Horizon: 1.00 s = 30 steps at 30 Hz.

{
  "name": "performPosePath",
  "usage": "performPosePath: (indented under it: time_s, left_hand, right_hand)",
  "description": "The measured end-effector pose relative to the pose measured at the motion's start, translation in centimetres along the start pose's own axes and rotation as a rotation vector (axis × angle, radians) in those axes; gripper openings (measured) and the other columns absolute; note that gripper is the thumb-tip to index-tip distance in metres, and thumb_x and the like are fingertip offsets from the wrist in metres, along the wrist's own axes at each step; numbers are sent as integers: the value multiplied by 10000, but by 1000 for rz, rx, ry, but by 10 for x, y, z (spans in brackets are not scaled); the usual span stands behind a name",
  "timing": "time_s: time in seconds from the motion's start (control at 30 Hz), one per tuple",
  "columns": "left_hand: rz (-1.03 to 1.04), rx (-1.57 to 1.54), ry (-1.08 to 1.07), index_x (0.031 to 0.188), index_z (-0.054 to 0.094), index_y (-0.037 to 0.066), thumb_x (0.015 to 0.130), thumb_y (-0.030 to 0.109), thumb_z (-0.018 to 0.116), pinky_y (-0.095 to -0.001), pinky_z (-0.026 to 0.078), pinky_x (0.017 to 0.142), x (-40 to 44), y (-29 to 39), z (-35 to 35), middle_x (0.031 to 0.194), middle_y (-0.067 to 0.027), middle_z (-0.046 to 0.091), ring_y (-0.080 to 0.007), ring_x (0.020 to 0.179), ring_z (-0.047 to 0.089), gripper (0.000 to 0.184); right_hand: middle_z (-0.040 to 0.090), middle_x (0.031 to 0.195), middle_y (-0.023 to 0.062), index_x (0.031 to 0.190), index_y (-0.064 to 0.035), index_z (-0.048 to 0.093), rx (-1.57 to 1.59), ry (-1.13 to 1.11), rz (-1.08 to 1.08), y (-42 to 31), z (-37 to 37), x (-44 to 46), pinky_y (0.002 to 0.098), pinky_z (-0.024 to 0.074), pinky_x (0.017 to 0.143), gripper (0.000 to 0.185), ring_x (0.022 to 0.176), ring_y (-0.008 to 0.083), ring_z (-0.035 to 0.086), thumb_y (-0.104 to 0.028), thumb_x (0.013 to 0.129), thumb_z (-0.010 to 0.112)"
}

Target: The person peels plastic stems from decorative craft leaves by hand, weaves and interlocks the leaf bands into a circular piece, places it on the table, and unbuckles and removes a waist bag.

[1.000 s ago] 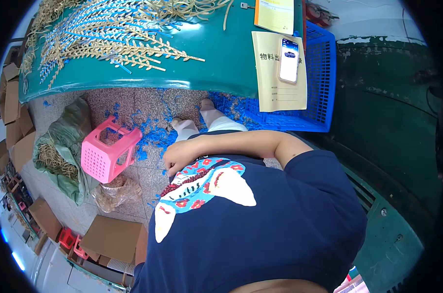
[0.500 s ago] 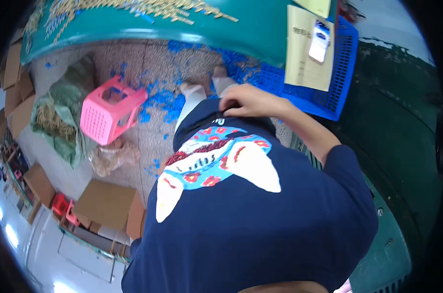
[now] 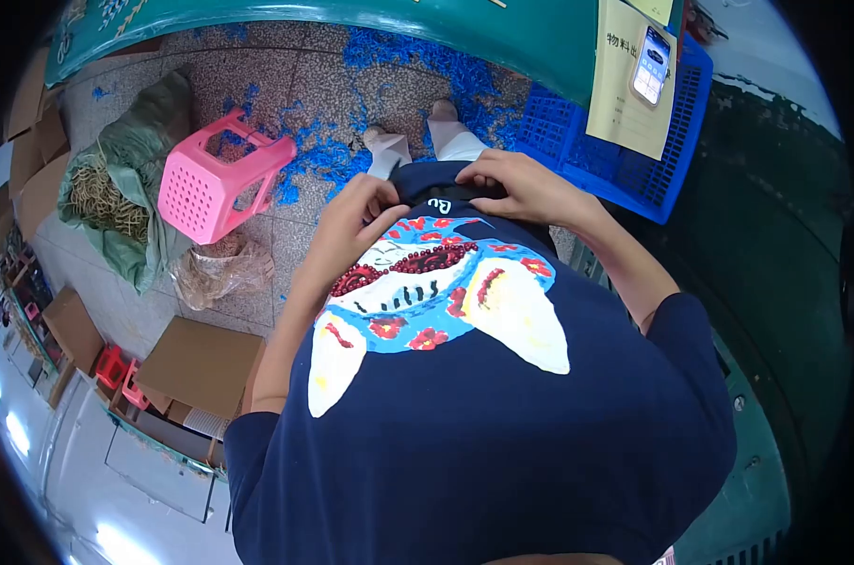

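A dark navy T-shirt (image 3: 502,443) with a printed cat face covers my body. At its lower edge, my left hand (image 3: 356,215) has its fingers curled over the hem, with the thumb lying on the fabric. Across from it, my right hand (image 3: 526,191) pinches the hem on the other side, thumb and fingers closed on the cloth. Between the two hands the fabric is bunched, and part of some white lettering shows. Below, my feet in light trousers stand on the floor.
A green table (image 3: 351,19) curves across the front. At right, a blue crate (image 3: 577,169) carries a booklet (image 3: 625,122) and a phone (image 3: 651,71). Left are a pink stool (image 3: 196,193), green sack (image 3: 144,122) and cardboard box (image 3: 201,363). Blue scraps (image 3: 328,160) litter the floor.
My left hand has come into view and taken hold of the shirt hem. My right hand stays at the hem, its thumb now pressed on the cloth. The view has shifted slightly.
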State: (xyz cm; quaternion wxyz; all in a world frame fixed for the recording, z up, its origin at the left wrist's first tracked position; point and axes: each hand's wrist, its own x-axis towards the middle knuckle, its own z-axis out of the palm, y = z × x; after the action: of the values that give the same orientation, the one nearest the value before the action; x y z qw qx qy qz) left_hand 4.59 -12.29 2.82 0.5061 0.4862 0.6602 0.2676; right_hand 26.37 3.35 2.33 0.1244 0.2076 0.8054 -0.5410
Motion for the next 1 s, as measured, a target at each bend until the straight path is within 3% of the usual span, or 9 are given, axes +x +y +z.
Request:
performPosePath:
  time_s: [0.07, 0.1, 0.23, 0.33, 0.53, 0.57, 0.6, 0.87, 1.0]
  left_hand:
    - [42, 120, 100, 940, 633, 61, 811, 181, 636, -323, 436, 731, 10, 6, 3, 912, -82, 538, -236, 839, 553, 177]
    - [231, 256, 136, 883, 627, 66, 797, 229, 649, -348, 437, 750, 18, 2, 3, 912, -85, 528, -248, 848, 540, 186]
    - [434, 308, -135, 862, 622, 49, 783, 325, 654, -373, 439, 745, 44, 1, 5, 872, -94, 554, -259, 857, 547, 289]
    - [296, 295, -301, 911, 639, 66, 789, 330, 647, -376, 447, 721, 55, 7, 4, 854, -106, 563, -270, 828, 565, 290]
    - [419, 302, -377, 903, 631, 51, 802, 356, 629, -384, 448, 705, 73, 16, 18, 869, -129, 554, -302, 800, 572, 321]
    - [445, 281, -421, 907, 629, 46, 800, 366, 628, -389, 446, 705, 79, 13, 23, 866, -135, 547, -311, 806, 570, 337]
    - [440, 313, -447, 911, 631, 49, 797, 365, 630, -393, 444, 703, 83, 14, 28, 864, -142, 543, -318, 805, 567, 337]
    - [395, 226, -348, 837, 585, 13, 793, 326, 647, -398, 431, 705, 80, 16, 33, 846, -137, 551, -307, 827, 551, 322]
    - [376, 184, -337, 834, 561, 12, 815, 264, 638, -351, 427, 686, 83, 11, 35, 810, -117, 555, -245, 771, 555, 264]
  right_hand:
    - [582, 897, 101, 1047, -25, 597, 103, 54, 69, -1, 2, -7, 293, 454, 737, 305, 808, 192, 563, -164, 786, 672]
    - [583, 897, 98, 1045, -27, 596, 158, 84, 107, 0, 2, -13, 289, 452, 737, 305, 811, 178, 563, -170, 787, 675]
    - [575, 889, 41, 1005, -42, 601, 399, 275, 315, 37, 21, -67, 255, 458, 746, 250, 831, 124, 550, -138, 788, 678]
    - [565, 922, 34, 982, -36, 589, 396, 312, 365, 34, 43, -81, 247, 465, 737, 227, 846, 111, 551, -106, 784, 673]
    - [519, 997, 38, 1023, -54, 567, 500, 338, 419, 41, 58, -69, 205, 468, 694, 270, 860, 98, 525, -72, 776, 674]
    - [523, 902, 25, 1106, -71, 564, 537, 396, 321, 39, 58, -66, 235, 447, 639, 386, 780, 119, 518, -169, 762, 710]
    - [475, 950, 25, 1213, -98, 518, 548, 306, 358, 33, 50, -63, 208, 467, 692, 447, 880, 100, 480, -91, 792, 668]
    - [452, 938, 32, 1115, -108, 583, 421, 309, 274, 26, 43, -52, 242, 438, 705, 288, 876, 121, 481, -150, 834, 635]
    - [473, 934, 84, 1028, -19, 524, 154, 449, 96, 28, 54, -46, 285, 430, 755, 236, 858, 176, 494, -162, 855, 595]
